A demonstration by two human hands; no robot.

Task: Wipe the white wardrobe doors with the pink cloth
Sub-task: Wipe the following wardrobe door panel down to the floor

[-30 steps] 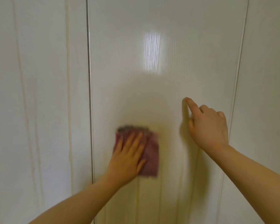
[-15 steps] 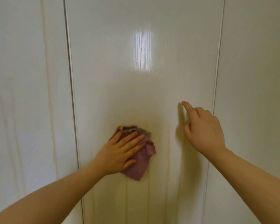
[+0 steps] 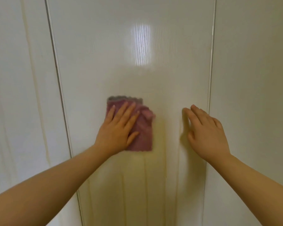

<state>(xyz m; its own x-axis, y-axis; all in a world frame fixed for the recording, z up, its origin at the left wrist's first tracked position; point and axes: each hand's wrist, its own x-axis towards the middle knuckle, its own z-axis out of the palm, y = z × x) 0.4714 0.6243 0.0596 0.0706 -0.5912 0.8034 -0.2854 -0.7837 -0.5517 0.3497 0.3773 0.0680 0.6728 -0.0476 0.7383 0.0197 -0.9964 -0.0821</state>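
Note:
A white wardrobe door [image 3: 134, 46] fills the middle of the view, glossy, with a bright reflection high up. My left hand [image 3: 119, 128] lies flat with spread fingers on the pink cloth [image 3: 144, 136] and presses it against the door at mid height. The cloth is folded, and a grey edge shows along its top. To the right of the cloth, my right hand [image 3: 206, 131] rests on the same door with straight fingers, close to the door's right edge.
A second white door [image 3: 20, 95] stands to the left past a dark vertical gap [image 3: 59, 79]. A third door [image 3: 255, 79] stands to the right past another seam [image 3: 211, 62]. Faint vertical streaks run down the doors.
My left hand slid the cloth up and to the right on the middle door. My right hand went from a pointing finger with curled fingers to flat, straight fingers on the door.

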